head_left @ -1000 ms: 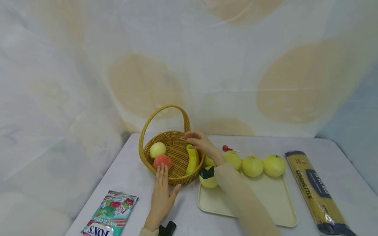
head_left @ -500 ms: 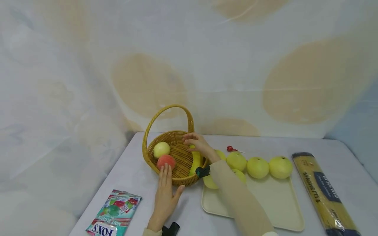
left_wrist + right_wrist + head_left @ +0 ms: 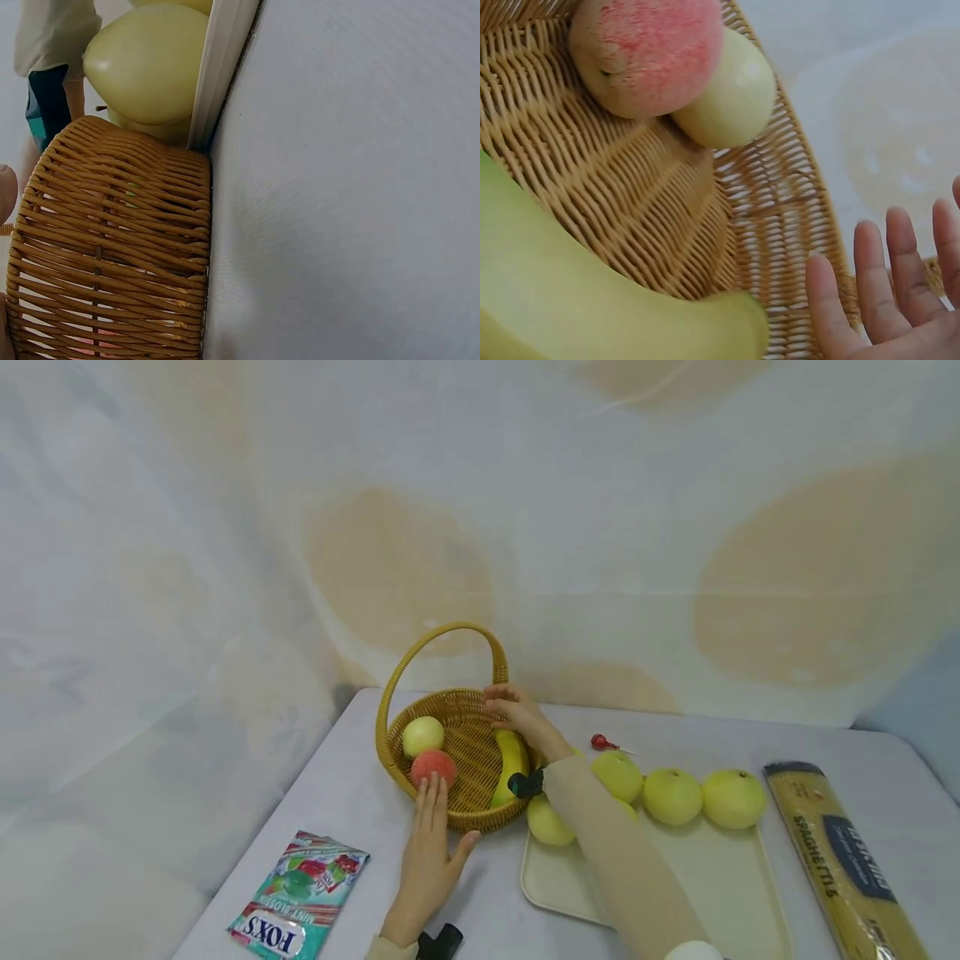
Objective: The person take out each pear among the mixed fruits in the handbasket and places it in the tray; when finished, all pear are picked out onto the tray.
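A wicker basket (image 3: 483,821) with a tall arched handle stands on the table, holding a pink peach (image 3: 433,765), a pale yellow-green fruit (image 3: 422,736) and a banana (image 3: 512,764). My left hand (image 3: 429,868) lies at the basket's front left, its straight fingers over the rim and right at the peach. In the left wrist view, the woven wall (image 3: 112,240) fills much of the lower left. Spread and relaxed, my right hand (image 3: 522,718) is at the back right rim, above the banana's end. The right wrist view shows its fingers (image 3: 877,285) holding nothing.
Right of the basket, several yellow-green round fruits (image 3: 673,797) sit on and around a cream tray (image 3: 720,893). Behind them lies a red lollipop (image 3: 600,742). A spaghetti packet (image 3: 840,860) is at the far right, and a Fox's candy bag (image 3: 300,893) at the front left.
The head view has turned, so the whole scene sits further right in the picture. Both hands keep nearly the same places at the basket, and its fruit has not moved.
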